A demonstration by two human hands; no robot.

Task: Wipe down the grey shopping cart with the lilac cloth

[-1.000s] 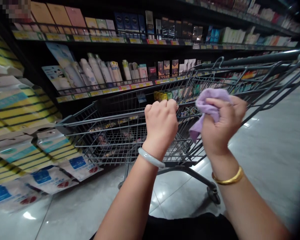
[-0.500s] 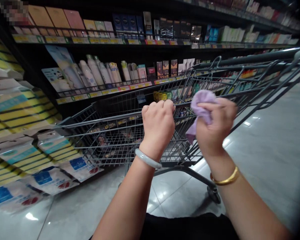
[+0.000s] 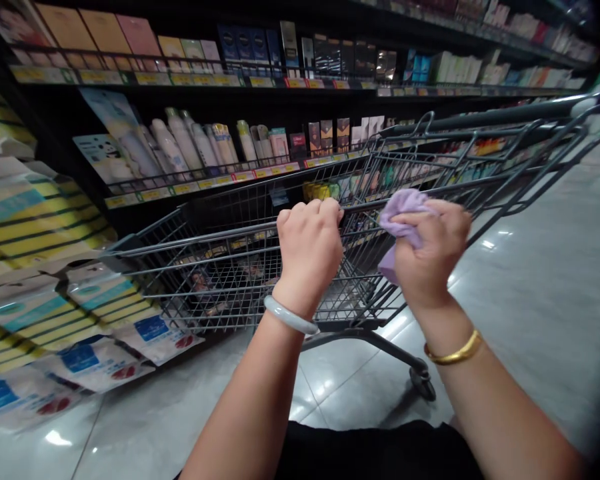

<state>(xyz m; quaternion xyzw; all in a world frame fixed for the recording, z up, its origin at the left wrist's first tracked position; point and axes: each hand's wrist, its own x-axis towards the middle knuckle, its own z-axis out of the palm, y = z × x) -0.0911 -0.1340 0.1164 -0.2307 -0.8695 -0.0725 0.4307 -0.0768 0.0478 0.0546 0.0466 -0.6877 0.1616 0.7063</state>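
Observation:
Side-on before me stands a grey wire shopping cart (image 3: 220, 303), its handle end at the upper right. My left hand (image 3: 311, 248), with a pale bangle at the wrist, is closed round the cart's top side rail. To its right, my right hand (image 3: 433, 250) grips a crumpled light purple cloth (image 3: 405, 207); part of the cloth hangs below the fingers. A gold bracelet circles the right wrist. The right hand overlaps the cart's side wires in view, and I cannot tell whether the cloth touches them.
Behind the cart run dark shelves with boxes (image 3: 105, 37), spray bottles (image 3: 183, 137) and price tags. Yellow and white packages (image 3: 25, 213) are stacked at the left, close to the cart's front end. A cart wheel (image 3: 423, 383) rests on the shiny tiled floor (image 3: 545, 293).
The view has shifted slightly, so shelves and cart sit a little further left. The right hand with the cloth has moved slightly down against the rail; the left keeps its hold.

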